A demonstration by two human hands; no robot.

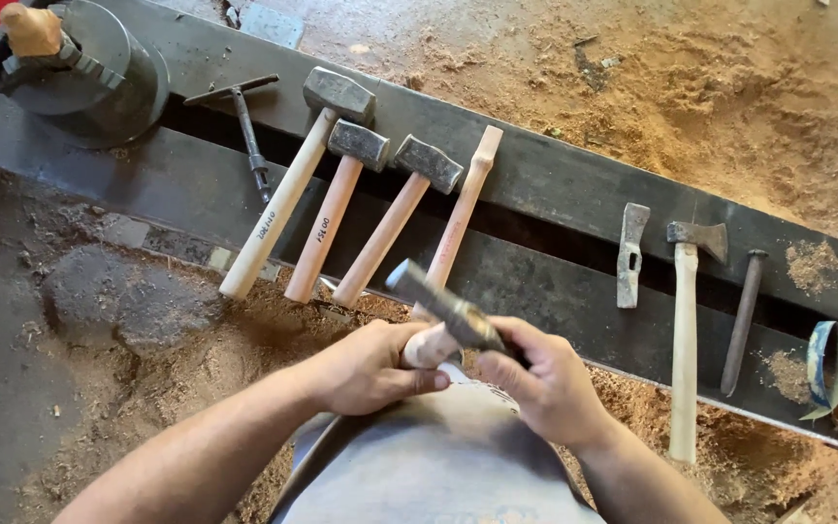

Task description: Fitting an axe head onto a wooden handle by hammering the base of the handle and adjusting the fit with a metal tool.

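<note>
Hammer head [443, 306] atop handle [431, 346], above left hand [370, 369]

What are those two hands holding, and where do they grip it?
A hammer head on a wooden handle. The left hand wraps the handle's top end just under the head; the right hand grips the head's near end.

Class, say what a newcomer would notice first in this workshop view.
First, the two hands at bottom centre: the left hand grips a wooden handle and the right hand holds a hammer head on it. Behind them, three hammers lie side by side on a dark steel bench, amid sawdust.
</note>
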